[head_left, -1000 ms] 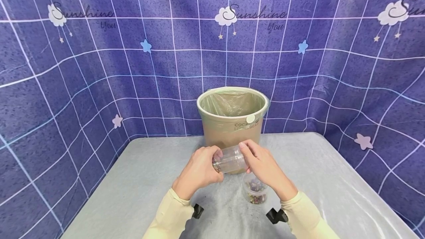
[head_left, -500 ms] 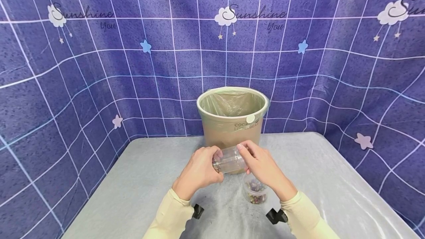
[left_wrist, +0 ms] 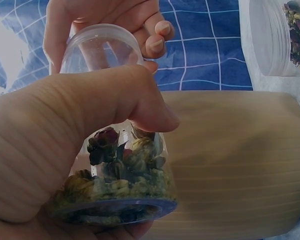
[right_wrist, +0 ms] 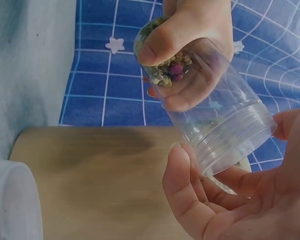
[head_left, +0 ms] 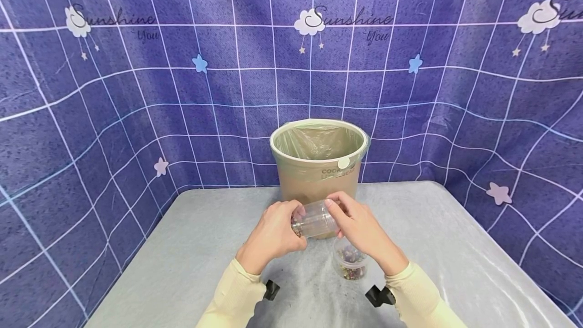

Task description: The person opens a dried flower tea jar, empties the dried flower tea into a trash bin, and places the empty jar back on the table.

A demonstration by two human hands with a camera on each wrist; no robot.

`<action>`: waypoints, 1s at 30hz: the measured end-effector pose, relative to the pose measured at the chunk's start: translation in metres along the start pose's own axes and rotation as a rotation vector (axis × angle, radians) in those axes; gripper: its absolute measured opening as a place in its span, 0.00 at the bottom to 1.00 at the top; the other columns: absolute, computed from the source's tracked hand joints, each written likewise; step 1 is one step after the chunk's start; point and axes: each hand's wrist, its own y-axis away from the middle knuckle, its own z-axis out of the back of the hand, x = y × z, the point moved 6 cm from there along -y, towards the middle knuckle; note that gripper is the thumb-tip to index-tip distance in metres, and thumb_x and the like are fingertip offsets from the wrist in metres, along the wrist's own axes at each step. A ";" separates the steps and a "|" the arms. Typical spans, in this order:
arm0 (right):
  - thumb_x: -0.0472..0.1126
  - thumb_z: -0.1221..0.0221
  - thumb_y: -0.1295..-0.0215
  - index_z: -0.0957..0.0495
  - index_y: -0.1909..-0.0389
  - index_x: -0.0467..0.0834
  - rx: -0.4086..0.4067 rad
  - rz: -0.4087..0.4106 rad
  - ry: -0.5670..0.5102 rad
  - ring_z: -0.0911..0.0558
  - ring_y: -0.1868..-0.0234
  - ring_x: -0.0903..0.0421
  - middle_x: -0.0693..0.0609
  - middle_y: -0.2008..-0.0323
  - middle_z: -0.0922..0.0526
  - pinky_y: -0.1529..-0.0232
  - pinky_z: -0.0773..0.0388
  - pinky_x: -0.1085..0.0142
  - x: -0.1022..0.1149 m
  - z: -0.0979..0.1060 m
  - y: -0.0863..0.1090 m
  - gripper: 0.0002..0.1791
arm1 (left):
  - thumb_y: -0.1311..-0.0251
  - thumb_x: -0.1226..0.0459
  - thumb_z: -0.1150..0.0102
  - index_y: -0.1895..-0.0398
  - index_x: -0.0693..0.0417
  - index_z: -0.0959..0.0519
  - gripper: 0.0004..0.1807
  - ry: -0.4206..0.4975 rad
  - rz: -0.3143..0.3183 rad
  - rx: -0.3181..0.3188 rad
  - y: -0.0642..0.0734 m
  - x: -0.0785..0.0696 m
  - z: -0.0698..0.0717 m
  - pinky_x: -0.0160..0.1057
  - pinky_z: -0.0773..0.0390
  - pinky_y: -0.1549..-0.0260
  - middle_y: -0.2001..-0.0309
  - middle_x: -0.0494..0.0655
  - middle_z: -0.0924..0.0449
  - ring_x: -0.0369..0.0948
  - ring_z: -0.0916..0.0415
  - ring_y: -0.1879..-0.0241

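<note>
A clear plastic jar (head_left: 314, 219) is held tilted between both hands in front of the bin. Dried rosebuds and yellowish dried flowers (left_wrist: 117, 175) lie in its bottom end. My left hand (head_left: 273, 229) grips the body near the base, thumb across the side. At the other end is a clear ridged lid (right_wrist: 235, 137), with the fingers and thumb of my right hand (head_left: 362, 227) curled round its edge. Below the right hand, a second clear jar (head_left: 350, 265) of dried flowers stands on the table, its top partly hidden by that hand in the head view.
A beige bin (head_left: 319, 186) with a green liner bag stands just behind the hands. The grey table (head_left: 205, 252) spreads to both sides. A blue gridded curtain (head_left: 218, 115) hangs round the back and sides.
The right hand's thumb and fingers have shifted slightly left on the lid end, then stayed there. The left hand, the jar and the second jar keep their places.
</note>
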 end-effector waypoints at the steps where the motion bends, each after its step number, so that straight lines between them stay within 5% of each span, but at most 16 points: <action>1: 0.58 0.50 0.21 0.21 0.46 0.51 0.002 0.003 0.002 0.17 0.76 0.47 0.51 0.63 0.15 0.73 0.19 0.62 0.000 0.000 0.000 0.18 | 0.71 0.63 0.23 0.63 0.46 0.20 0.25 0.001 0.000 0.000 0.000 0.000 0.000 0.39 0.27 0.67 0.70 0.37 0.23 0.39 0.29 0.67; 14: 0.54 0.50 0.20 0.26 0.39 0.53 0.066 0.068 0.038 0.18 0.75 0.56 0.52 0.63 0.17 0.70 0.19 0.63 0.004 0.001 0.001 0.17 | 0.71 0.63 0.23 0.64 0.45 0.21 0.24 0.002 -0.003 0.003 0.000 0.000 0.000 0.39 0.27 0.68 0.71 0.38 0.23 0.39 0.30 0.69; 30: 0.47 0.45 0.21 0.30 0.33 0.48 0.136 0.181 0.009 0.16 0.61 0.58 0.47 0.49 0.17 0.62 0.15 0.60 0.009 0.004 0.001 0.21 | 0.72 0.63 0.23 0.64 0.45 0.21 0.24 -0.004 -0.007 -0.010 0.000 0.001 0.002 0.39 0.27 0.68 0.71 0.36 0.23 0.39 0.29 0.69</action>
